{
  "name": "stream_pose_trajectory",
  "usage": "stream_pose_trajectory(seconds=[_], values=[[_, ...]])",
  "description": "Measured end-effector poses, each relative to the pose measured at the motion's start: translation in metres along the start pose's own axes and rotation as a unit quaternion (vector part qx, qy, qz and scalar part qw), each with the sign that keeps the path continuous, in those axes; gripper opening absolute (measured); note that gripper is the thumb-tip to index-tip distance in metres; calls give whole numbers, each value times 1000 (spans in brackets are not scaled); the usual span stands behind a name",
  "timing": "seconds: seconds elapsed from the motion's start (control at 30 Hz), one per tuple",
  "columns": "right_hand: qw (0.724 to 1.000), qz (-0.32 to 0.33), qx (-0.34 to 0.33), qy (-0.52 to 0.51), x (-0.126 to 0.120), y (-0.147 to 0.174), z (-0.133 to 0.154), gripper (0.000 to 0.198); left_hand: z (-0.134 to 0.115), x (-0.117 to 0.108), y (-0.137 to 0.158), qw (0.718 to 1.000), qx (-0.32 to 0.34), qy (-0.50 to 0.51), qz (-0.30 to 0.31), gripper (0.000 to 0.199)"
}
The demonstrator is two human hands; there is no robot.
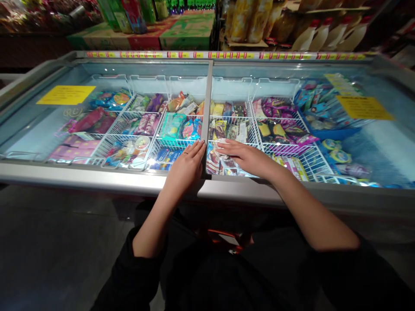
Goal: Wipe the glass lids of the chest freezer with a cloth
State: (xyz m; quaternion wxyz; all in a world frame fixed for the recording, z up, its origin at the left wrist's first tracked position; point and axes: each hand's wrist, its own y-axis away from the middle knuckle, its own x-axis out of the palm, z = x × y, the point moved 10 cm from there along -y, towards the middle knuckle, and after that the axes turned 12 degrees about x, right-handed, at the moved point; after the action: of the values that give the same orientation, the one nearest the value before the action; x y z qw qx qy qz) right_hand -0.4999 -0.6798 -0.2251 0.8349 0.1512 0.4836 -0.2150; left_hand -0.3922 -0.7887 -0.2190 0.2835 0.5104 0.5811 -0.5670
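My left hand [189, 163] lies on the left glass lid of a chest freezer, its fingers stretched out and close together beside the middle frame bar [209, 99]. My right hand [248, 156] rests flat over the right lid, fingers extended toward the same bar. A small whitish patch shows at its fingertips; whether it is a wipe or a wrapper under the glass I cannot tell. Beneath the lids, white wire baskets [309, 160] hold wrapped ice creams. A teal pack [173, 126] and a blue pack [192, 128] lie left of the bar.
The freezer's silver front rail [81, 175] runs across before me. Yellow notices [66, 95] are on both lids. Price labels [181, 55] line the back edge. Behind stand cartons [188, 32], bottles [136, 15] and white jugs with red caps [330, 34].
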Motion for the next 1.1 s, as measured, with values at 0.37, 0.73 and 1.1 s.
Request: stream_pose_trajectory(seconds=[0.37,0.73,1.1], values=[[999,1,-41,6,16,-11,26,70,0,1,1,1000,-4,-3,-4,63],[1000,-15,-15,-3,3,-3,4,67,-2,0,1,1000,-10,-4,-6,63],[997,29,-72,-11,17,7,23,66,-3,-3,1,1000,-10,-6,-4,62]])
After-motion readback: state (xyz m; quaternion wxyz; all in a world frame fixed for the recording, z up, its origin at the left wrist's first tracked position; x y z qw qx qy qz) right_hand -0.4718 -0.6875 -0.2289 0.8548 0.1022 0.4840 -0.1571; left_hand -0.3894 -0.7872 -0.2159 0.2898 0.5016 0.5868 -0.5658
